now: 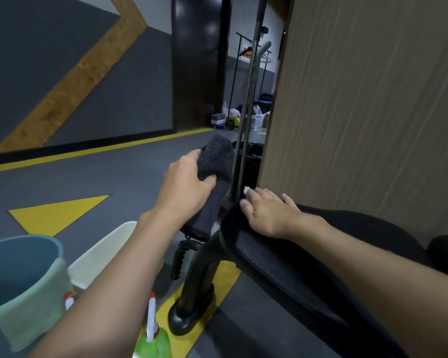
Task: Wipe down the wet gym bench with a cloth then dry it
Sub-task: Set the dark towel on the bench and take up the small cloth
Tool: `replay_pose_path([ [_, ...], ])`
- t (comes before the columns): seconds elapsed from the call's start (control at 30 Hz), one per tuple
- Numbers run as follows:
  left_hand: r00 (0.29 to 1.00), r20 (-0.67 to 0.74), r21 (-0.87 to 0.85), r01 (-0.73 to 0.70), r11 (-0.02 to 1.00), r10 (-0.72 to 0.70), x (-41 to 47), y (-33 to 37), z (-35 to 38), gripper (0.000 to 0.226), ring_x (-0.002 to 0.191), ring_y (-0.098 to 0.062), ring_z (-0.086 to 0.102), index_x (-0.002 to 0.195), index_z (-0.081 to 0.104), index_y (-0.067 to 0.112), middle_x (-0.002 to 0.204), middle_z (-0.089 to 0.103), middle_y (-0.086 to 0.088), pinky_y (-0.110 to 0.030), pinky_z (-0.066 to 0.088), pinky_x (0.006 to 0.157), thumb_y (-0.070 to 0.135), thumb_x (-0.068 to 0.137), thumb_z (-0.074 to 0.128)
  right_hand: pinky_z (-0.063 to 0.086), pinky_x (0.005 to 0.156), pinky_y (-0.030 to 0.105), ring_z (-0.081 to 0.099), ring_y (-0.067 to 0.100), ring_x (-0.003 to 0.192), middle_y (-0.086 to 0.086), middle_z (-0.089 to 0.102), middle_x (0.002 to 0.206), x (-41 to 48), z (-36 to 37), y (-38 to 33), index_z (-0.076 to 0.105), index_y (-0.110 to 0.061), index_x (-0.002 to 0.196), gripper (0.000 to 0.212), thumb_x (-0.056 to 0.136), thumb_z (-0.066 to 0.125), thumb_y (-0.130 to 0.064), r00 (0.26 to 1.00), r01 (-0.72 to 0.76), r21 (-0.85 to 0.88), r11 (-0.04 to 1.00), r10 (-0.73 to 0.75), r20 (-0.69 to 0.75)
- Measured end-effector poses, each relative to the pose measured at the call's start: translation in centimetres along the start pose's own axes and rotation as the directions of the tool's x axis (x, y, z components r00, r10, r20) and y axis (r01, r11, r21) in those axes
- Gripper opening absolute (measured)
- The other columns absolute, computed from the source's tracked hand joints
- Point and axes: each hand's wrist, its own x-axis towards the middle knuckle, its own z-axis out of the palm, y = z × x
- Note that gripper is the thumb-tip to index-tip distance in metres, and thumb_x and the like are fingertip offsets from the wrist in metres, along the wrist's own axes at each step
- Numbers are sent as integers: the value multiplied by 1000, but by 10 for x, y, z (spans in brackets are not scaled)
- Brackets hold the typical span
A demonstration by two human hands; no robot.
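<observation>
**Cloth gripped, bench steadied**

Fingers and thumb of the left hand point(189, 182) clamp the fluffy grey cloth point(216, 157), which hides whatever it drapes just past the bench end. The right hand point(267, 214) lies splayed flat on the black, grainy bench point(285, 264), which the frame edge cuts off.

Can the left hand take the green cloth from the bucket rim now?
Probably not yet: the left hand grips the grey cloth. The green cloth hangs uncovered on the bucket, beside that forearm.

both arms extended, left hand point(185, 182) gripping cloth point(215, 158), right hand point(267, 213) flat, fingers spread
</observation>
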Motion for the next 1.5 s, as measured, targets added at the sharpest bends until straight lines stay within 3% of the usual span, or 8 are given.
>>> replay_pose_path([
  [0.1, 1000, 23, 22, 6, 1000, -7, 1, -9, 4, 44, 104, -29, 64, 125, 60, 24, 108, 72, -3, -43, 54, 85, 20, 82, 69, -3, 121, 52, -1, 18, 153, -3, 5, 167, 14, -5, -10, 7, -25, 159, 64, 102, 12, -54, 997, -29, 16, 999, 28, 71],
  [0.33, 1000, 5, 69, -11, 998, 11, 4, -12, 17, 41, 105, -35, 62, 122, 60, 18, 110, 70, -9, -47, 53, 83, 18, 82, 68, -8, 121, 46, -5, 10, 152, -8, 1, 166, -68, 4, -12, -1, -31, 158, 56, 105, 13, -44, 960, 269, -175, 947, -279, -33],
  [0.57, 999, 8, 138, -42, 989, 42, 3, 2, 17, 45, 110, -38, 58, 128, 56, 15, 116, 66, -12, -51, 52, 85, 17, 84, 67, -7, 120, 52, 4, 14, 152, -4, 9, 167, -6, -14, 44, 7, -25, 159, 60, 103, 10, -49, 984, -164, -43, 986, 167, 64],
  [0.8, 997, -42, 211, -53, 976, 63, 10, 16, 21, 42, 106, -36, 59, 122, 58, 26, 110, 68, -4, -42, 50, 76, 28, 81, 67, -12, 120, 47, -13, 10, 151, -8, -7, 166, -107, -2, -1, -1, -33, 157, 58, 103, 10, -50, 934, 352, -167, 921, -357, 0],
  [0.97, 995, -28, 307, -83, 948, 96, 6, 38, 24, 46, 111, -35, 56, 128, 54, 27, 117, 64, -4, -37, 34, 71, 30, 85, 66, -12, 120, 48, -8, 8, 151, -9, -2, 166, -86, -10, 12, -2, -35, 157, 57, 104, 9, -50, 963, 269, -132, 954, -264, 55],
  [1.13, 983, 53, 470, -180, 864, 176, -3, 64, 19, 45, 109, -31, 58, 129, 54, 28, 119, 63, -2, -36, 36, 73, 30, 86, 65, -13, 119, 51, -5, 10, 152, -6, 0, 167, -39, -20, 48, 2, -32, 158, 58, 103, 8, -52, 994, -27, -22, 999, 29, 103],
  [1.33, 969, 233, 607, -213, 766, 85, -1, 94, 45, 17, 103, -34, 61, 100, 54, 20, 109, 64, -8, -36, 34, 70, 22, 85, 61, -11, 120, 47, -11, 9, 151, -10, -6, 166, -104, -16, 48, -6, -33, 157, 60, 103, 10, -53, 993, 90, -80, 993, -83, 85],
  [1.5, 826, 563, 597, -390, 701, -19, 1, 120, 72, 41, 108, -33, 58, 120, 55, 17, 123, 57, -12, -35, 45, 79, 35, 84, 63, -12, 120, 48, -16, 8, 150, -9, -13, 165, -145, -23, 57, -13, -30, 156, 61, 103, 7, -52, 989, 106, -113, 988, -93, 117],
])
